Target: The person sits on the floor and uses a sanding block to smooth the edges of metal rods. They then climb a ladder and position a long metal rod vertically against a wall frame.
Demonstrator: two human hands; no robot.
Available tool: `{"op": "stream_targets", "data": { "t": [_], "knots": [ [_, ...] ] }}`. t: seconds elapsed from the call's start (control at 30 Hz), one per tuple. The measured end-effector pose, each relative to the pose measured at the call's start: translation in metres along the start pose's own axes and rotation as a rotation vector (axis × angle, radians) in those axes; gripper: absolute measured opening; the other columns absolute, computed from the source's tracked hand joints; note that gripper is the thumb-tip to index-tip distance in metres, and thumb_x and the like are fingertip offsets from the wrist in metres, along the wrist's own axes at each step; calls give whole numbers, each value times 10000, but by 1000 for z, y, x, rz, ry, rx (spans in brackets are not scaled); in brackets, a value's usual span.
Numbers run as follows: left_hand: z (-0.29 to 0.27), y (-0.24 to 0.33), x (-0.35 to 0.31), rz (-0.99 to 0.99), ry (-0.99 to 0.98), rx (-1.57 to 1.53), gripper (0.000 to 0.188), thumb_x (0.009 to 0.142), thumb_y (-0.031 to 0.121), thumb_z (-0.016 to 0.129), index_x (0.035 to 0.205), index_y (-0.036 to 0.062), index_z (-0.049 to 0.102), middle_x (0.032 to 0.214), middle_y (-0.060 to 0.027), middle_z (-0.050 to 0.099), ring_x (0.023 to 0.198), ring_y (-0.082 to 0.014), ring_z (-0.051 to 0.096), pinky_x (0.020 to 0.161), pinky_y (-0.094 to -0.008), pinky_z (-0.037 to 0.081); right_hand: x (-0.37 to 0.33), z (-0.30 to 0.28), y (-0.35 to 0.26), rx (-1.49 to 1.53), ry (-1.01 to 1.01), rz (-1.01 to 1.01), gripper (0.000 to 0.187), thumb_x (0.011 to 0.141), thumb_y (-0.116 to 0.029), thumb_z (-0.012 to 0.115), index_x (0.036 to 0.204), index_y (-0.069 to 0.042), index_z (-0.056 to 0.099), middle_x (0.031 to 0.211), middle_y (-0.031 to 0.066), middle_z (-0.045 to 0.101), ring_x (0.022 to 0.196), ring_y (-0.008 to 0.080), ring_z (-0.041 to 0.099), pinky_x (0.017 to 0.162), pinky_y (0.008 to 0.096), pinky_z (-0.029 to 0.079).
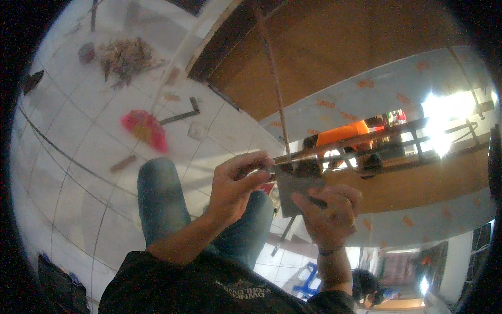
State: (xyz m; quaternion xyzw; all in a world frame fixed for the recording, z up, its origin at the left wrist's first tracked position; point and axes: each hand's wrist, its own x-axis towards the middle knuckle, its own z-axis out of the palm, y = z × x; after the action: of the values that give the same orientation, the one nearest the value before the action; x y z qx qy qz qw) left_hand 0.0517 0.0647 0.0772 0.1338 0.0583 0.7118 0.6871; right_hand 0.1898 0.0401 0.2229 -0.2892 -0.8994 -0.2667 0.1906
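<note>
Down in the middle of the frame, a person's two hands are close together. The right hand (332, 212) is closed, with its thumb and fingers gripping a flat grey plate (289, 194), just right of the middle. The left hand (238, 183) is bent, with its fingertips near the plate's top left corner and the near end of a thin brown bar (334, 147). It is too blurry to tell which of these it grips. The bar runs off to the right. A long thin stick (273, 73) comes down from the top of the frame and ends close to the plate.

White floor tiles (68, 141) fill the left side. On them, in the upper left, are a pile of wood scraps (125, 58), a bright pink bag (144, 130) and a dark L-shaped piece (184, 113). A small brown block (123, 164) lies below the bag. A big brown board (340, 47) fills the upper right. Blue jeans (162, 199) show below the bag, and something blue (309, 281) sits at the bottom.
</note>
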Motion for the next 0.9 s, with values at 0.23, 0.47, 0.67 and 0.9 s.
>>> {"op": "stream_targets", "data": {
  "t": [0.23, 0.47, 0.67, 0.9],
  "knots": [
    [-1, -2, 4, 70, 69, 1, 399, 780, -5, 734, 1143, -32, 572, 1010, -140, 640, 897, -220, 653, 776, -344, 569, 7, -3, -4, -4, -76, 2, 382, 599, -99, 822, 936, -268, 753, 1003, -38, 598, 912, 185, 552, 734, 306, 485],
    [4, 5, 1, -5, 97, -27, 394, 727, -26, 763, 1081, -20, 591, 946, -106, 639, 878, -195, 639, 827, -315, 545, 10, -7, 2, -59, -61, -13, 363, 606, -152, 796, 952, -253, 755, 1010, -35, 596, 914, 206, 553, 723, 333, 491],
    [5, 5, 1, 56, 119, 97, 403, 711, -63, 758, 1077, -27, 593, 939, -108, 636, 867, -198, 641, 799, -332, 565, 16, -13, -4, 50, -88, 12, 369, 588, -135, 820, 932, -251, 756, 965, -33, 609, 881, 209, 563, 743, 346, 485],
    [4, 8, 1, 142, 126, 136, 406, 698, -104, 736, 1071, -33, 593, 910, -120, 636, 831, -196, 645, 779, -322, 573, 25, -15, -5, 47, -133, 22, 386, 575, -109, 816, 926, -259, 760, 970, -44, 612, 916, 196, 550, 756, 343, 485]
  ]
}}
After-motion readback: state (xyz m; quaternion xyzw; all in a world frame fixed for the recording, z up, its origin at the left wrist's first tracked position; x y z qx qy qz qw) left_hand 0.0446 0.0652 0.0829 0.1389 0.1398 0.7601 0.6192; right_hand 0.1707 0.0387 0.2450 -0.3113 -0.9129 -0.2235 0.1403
